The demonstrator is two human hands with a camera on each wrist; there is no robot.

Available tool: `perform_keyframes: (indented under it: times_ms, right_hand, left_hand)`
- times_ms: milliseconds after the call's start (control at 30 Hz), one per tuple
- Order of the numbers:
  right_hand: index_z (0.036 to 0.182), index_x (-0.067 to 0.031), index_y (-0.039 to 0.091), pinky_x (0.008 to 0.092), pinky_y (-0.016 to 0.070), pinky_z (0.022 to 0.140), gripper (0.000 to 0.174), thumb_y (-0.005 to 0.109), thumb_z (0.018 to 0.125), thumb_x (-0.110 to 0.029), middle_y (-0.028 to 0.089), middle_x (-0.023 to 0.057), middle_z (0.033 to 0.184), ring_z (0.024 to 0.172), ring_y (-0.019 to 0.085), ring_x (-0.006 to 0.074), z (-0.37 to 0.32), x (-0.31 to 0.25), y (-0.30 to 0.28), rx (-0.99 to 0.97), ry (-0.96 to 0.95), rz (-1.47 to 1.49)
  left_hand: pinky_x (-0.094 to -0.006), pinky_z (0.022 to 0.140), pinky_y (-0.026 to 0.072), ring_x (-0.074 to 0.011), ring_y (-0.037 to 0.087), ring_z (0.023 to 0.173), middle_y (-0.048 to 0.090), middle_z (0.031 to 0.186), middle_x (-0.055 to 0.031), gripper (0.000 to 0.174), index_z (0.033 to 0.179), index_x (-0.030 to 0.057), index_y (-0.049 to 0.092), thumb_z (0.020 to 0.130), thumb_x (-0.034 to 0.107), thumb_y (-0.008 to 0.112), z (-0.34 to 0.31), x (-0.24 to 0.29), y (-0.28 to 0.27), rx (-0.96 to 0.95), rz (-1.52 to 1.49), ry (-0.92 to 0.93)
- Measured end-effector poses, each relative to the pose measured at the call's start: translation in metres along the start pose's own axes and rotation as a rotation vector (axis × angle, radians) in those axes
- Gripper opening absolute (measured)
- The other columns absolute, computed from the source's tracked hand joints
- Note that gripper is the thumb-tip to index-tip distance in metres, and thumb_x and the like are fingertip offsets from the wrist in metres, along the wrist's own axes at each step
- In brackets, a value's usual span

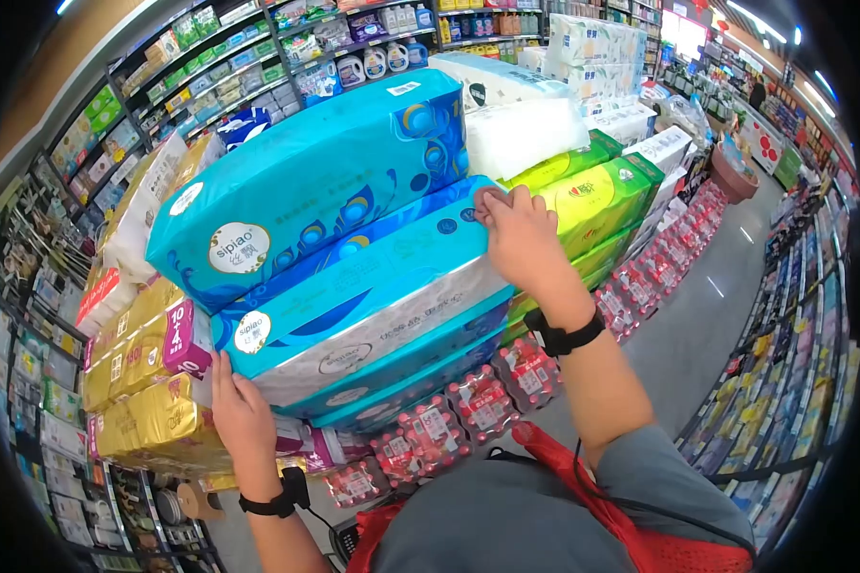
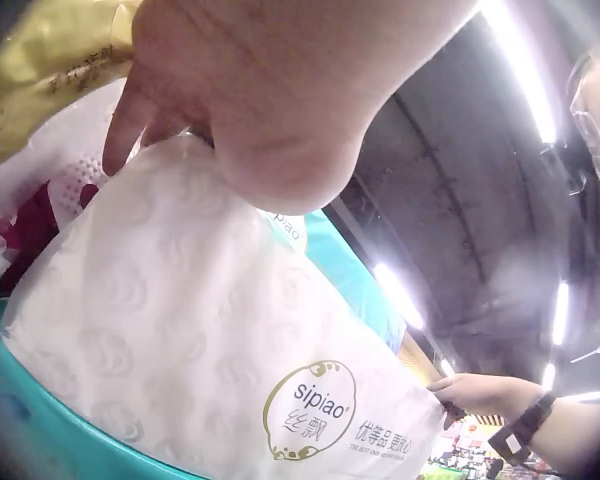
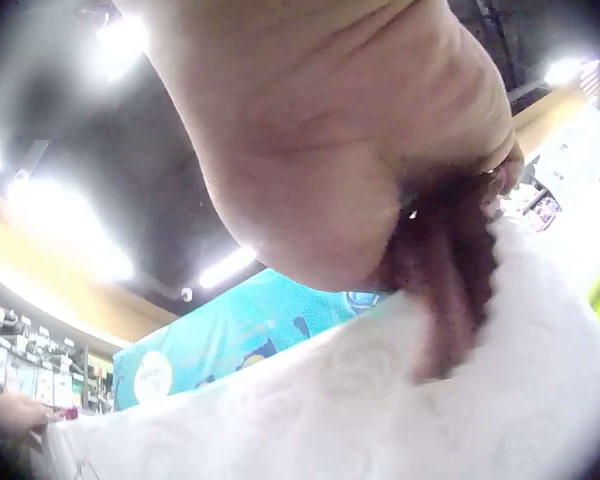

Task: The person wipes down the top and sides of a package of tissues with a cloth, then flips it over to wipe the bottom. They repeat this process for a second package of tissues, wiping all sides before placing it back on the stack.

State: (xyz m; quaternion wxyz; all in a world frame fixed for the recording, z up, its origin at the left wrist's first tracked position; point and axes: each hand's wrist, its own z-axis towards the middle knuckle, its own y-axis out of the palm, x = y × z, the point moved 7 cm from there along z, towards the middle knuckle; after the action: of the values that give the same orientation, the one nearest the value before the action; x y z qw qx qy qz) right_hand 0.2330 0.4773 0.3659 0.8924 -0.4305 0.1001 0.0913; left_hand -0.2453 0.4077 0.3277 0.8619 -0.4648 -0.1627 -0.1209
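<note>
A long turquoise and white sipiao tissue pack [image 1: 373, 286] lies on top of the front stack, its white side facing the person. The left hand [image 1: 242, 411] is at its left end, fairly straight fingers [image 2: 130, 125] resting against that end. At the far right end, the right hand [image 1: 526, 234] grips the top corner with curled fingers [image 3: 445, 300]. Behind it stands a larger turquoise sipiao pack [image 1: 306, 181], tilted on its long edge. More turquoise packs [image 1: 354, 396] lie under the held one.
Gold packs [image 1: 153, 420] are stacked at the left, green packs [image 1: 592, 201] at the right. Shrink-wrapped red bottles [image 1: 430, 435] line the floor along the stack's foot. Store shelves [image 1: 210, 76] rise behind; another shelf [image 1: 784, 382] borders the aisle [image 1: 707, 258] at the right.
</note>
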Motion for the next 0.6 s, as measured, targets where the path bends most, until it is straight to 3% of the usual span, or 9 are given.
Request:
perform_keyframes:
  times_ms: [67,133,200,300,400,433,533,567,600]
  right_hand:
    - [0.13,-0.0152,0.077,0.0583,0.0525,0.095,0.036,0.07,0.096,-0.005,0.069,0.0171,0.124,0.118,0.067,0.0437,0.004,-0.001,0.006,-0.019,-0.051,0.041]
    - [0.131,-0.011,0.076,0.0566,0.0548,0.099,0.048,0.078,0.085,0.001,0.07,0.0182,0.131,0.12,0.067,0.0436,0.007,-0.064,0.031,-0.016,-0.278,0.257]
    - [0.131,-0.0099,0.075,0.0603,0.0554,0.098,0.049,0.08,0.083,-0.001,0.07,0.0193,0.127,0.119,0.068,0.0449,-0.002,-0.158,0.055,-0.01,-0.424,0.503]
    - [0.129,-0.005,0.075,0.0646,0.0557,0.106,0.034,0.073,0.096,-0.007,0.069,0.0226,0.123,0.118,0.069,0.0457,-0.045,-0.275,0.09,-0.168,-0.582,0.538]
    - [0.124,-0.0072,0.073,0.0607,0.0585,0.103,0.025,0.068,0.1,-0.005,0.069,0.0193,0.119,0.115,0.07,0.0453,-0.046,-0.253,0.073,-0.068,-0.484,0.67]
    - [0.129,-0.007,0.074,0.0603,0.0575,0.104,0.027,0.069,0.102,-0.006,0.071,0.0201,0.124,0.115,0.071,0.0444,-0.037,-0.227,0.058,-0.168,-0.452,0.629]
    - [0.14,-0.0102,0.078,0.0585,0.0576,0.103,0.037,0.069,0.104,-0.007,0.074,0.0198,0.136,0.116,0.071,0.0435,-0.012,-0.108,0.047,-0.076,-0.319,0.348]
    - [0.137,-0.0124,0.081,0.0565,0.0589,0.101,0.035,0.07,0.104,-0.009,0.076,0.0182,0.13,0.117,0.07,0.043,0.0,-0.066,0.049,-0.054,-0.315,0.224]
    - [0.118,-0.0117,0.08,0.0594,0.0587,0.093,0.021,0.07,0.1,-0.007,0.073,0.0208,0.114,0.11,0.071,0.0442,0.005,-0.036,0.015,0.044,-0.187,0.299]
  left_hand:
    - [-0.0535,0.134,0.0443,-0.0511,0.056,0.16,0.058,0.172,-0.0342,0.052,0.162,-0.0117,0.062,0.122,0.018,0.045,-0.001,0.0,-0.001,-0.003,-0.009,0.008]
    - [-0.0537,0.134,0.0439,-0.0509,0.056,0.16,0.06,0.172,-0.0329,0.053,0.163,-0.0104,0.062,0.123,0.019,0.045,-0.002,-0.001,0.001,0.009,0.0,0.016]
    - [-0.054,0.135,0.0426,-0.051,0.054,0.162,0.058,0.174,-0.0325,0.053,0.165,-0.0093,0.06,0.124,0.02,0.044,-0.003,-0.003,0.002,0.0,0.017,0.021]
    - [-0.0542,0.136,0.0408,-0.0511,0.051,0.164,0.055,0.177,-0.0319,0.054,0.167,-0.0081,0.058,0.126,0.022,0.043,-0.006,-0.003,0.003,-0.016,0.02,0.015]
    - [-0.0532,0.136,0.0415,-0.0495,0.049,0.165,0.051,0.18,-0.0307,0.054,0.169,-0.0067,0.056,0.127,0.024,0.041,-0.006,-0.004,0.004,-0.028,0.018,0.018]
    - [-0.053,0.135,0.0425,-0.0491,0.05,0.165,0.05,0.18,-0.0306,0.054,0.169,-0.0064,0.055,0.127,0.024,0.041,-0.007,-0.001,0.002,-0.019,0.02,0.02]
    - [-0.0527,0.133,0.0442,-0.0491,0.051,0.164,0.05,0.18,-0.0303,0.054,0.169,-0.0062,0.055,0.127,0.024,0.041,-0.009,0.005,0.003,0.001,0.028,0.024]
    - [-0.0526,0.133,0.0445,-0.0493,0.052,0.163,0.05,0.18,-0.0301,0.054,0.169,-0.0062,0.056,0.127,0.024,0.041,-0.01,0.004,0.002,0.01,0.032,0.027]
    - [-0.0526,0.133,0.045,-0.0495,0.052,0.163,0.051,0.18,-0.03,0.053,0.169,-0.0061,0.056,0.127,0.024,0.041,-0.01,0.003,0.003,0.007,0.034,0.025]
